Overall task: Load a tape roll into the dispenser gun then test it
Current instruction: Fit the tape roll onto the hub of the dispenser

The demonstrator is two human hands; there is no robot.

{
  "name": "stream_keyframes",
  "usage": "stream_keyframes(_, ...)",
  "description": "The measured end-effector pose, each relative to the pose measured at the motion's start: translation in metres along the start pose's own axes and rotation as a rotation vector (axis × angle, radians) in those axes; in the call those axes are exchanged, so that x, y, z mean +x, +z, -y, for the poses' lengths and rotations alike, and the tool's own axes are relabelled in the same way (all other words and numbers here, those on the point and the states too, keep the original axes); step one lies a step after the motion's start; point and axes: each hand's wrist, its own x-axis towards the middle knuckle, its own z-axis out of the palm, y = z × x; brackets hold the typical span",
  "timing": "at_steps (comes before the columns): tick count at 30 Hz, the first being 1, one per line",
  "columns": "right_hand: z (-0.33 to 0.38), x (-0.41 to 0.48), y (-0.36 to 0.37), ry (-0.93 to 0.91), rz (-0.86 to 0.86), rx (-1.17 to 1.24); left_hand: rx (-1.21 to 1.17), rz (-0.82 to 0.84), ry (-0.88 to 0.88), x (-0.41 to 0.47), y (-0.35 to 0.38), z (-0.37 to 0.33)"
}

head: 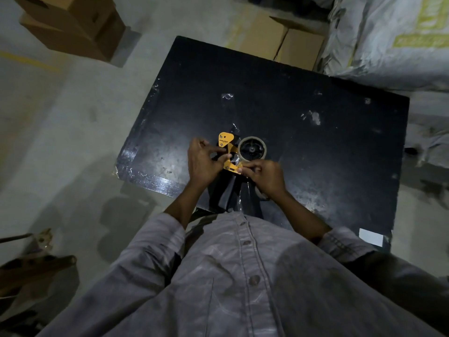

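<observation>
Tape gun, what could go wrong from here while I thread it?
1. The loose clear tape trailing below the right hand could fold and stick to itself or the table.
2. The left hand grips the gun while the right fingers pinch at its near end; a slip could let the tape snap back onto the roll.
3. The light is dim, so misthreading seems easy.

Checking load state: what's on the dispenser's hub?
A tape roll sits around the black hub. The left hand and right hand cover part of the dispenser, so the threading cannot be seen.
</observation>
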Motion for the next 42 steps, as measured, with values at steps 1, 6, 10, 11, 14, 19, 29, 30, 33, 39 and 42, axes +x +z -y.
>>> stream_keyframes(1,-0.002,-0.001,-0.003,0.002,-0.016,0.007,0.098,0.029,0.015,0.005,0.005,-0.007)
stream_keyframes(6,-0.010,0.000,-0.014,0.028,-0.124,0.024,0.468,0.173,-0.132,0.016,0.028,-0.045)
stream_keyframes(10,-0.014,0.004,-0.018,0.080,-0.132,0.031,0.524,0.174,-0.174,0.020,0.040,-0.054)
stream_keyframes(11,-0.014,0.006,-0.018,0.089,-0.137,0.031,0.532,0.168,-0.173,0.019,0.041,-0.054)
stream_keyframes(14,-0.014,0.010,-0.019,0.085,-0.143,-0.006,0.536,0.175,-0.191,0.017,0.048,-0.051)
stream_keyframes(19,-0.017,0.012,-0.016,0.153,-0.034,-0.073,0.517,0.139,-0.124,0.020,0.052,-0.043)
stream_keyframes(29,-0.021,0.015,-0.021,0.121,-0.024,-0.164,0.481,0.069,0.084,0.025,0.048,-0.023)
stream_keyframes(30,-0.021,0.015,-0.021,0.117,-0.022,-0.166,0.464,0.052,0.103,0.024,0.048,-0.021)
stream_keyframes(33,-0.021,0.016,-0.020,0.126,-0.016,-0.165,0.423,-0.010,0.129,0.020,0.052,-0.019)
stream_keyframes(39,-0.003,0.003,-0.010,0.094,-0.077,-0.225,0.387,-0.028,0.131,0.016,0.054,-0.018)
stream_keyframes(42,0.010,-0.004,-0.004,0.098,0.000,-0.199,0.433,0.025,0.131,0.022,0.050,-0.020)
